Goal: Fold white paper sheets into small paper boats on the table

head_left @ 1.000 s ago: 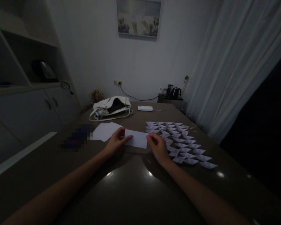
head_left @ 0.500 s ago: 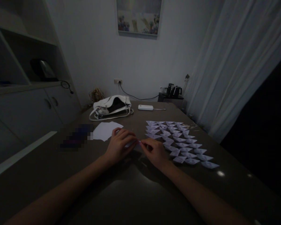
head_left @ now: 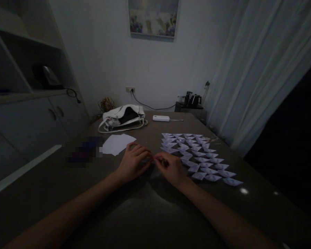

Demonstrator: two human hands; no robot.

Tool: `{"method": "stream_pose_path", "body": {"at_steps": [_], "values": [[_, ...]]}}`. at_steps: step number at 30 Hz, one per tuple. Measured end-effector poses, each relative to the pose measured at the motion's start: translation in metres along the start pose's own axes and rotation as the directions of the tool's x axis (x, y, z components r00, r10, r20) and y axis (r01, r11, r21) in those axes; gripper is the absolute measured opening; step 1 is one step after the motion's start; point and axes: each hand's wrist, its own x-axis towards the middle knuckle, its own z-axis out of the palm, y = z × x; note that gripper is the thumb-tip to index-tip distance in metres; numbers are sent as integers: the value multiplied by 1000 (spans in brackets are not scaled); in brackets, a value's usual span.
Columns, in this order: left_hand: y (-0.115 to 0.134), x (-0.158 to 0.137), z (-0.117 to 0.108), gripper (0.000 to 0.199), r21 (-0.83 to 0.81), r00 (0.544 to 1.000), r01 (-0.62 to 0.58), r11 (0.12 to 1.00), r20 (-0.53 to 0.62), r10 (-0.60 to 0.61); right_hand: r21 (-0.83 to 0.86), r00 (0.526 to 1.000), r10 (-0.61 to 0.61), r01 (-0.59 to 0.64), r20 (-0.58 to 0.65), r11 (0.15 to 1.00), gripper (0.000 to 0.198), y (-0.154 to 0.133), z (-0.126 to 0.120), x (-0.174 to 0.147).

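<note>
My left hand (head_left: 136, 161) and my right hand (head_left: 171, 166) meet fingertip to fingertip over the middle of the table. Between them is a small piece of white paper (head_left: 145, 160), mostly covered by the left fingers. Both hands are closed, pinching the paper. Just right of my right hand, several folded paper boats (head_left: 202, 160) stand in slanting rows. Beyond my left hand lies a loose pile of white paper sheets (head_left: 118, 143). The exact shape of the held paper is hidden.
A white handbag (head_left: 123, 116) rests at the table's far left, with a white power bank (head_left: 161, 118) and short cable to its right. A blurred dark object (head_left: 85, 150) lies left of the sheets. The brown table (head_left: 155, 214) reaches toward me.
The left fingers have closed further over the paper, so less of it shows between my hands. Both hands stay in nearly the same place. The boats and sheets have not moved.
</note>
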Motion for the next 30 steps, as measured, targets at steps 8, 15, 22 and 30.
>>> {"method": "stream_pose_path", "body": {"at_steps": [8, 15, 22, 30], "values": [[1, 0, -2, 9, -7, 999, 20, 1000, 43, -19, -30, 999, 35, -35, 21, 999, 9, -1, 0, -1], [0, 0, -2, 9, -4, 997, 16, 1000, 70, -15, -35, 996, 71, -70, 49, 997, 8, -3, 1, -1], [-5, 0, -2, 12, -22, 998, -15, 1000, 62, 16, -33, 996, 84, -83, 31, 996, 7, -5, 0, 0], [-22, -4, 1, 13, 24, 999, 34, 999, 41, -35, -38, 995, 100, -100, -6, 994, 6, -1, -2, 0]]}}
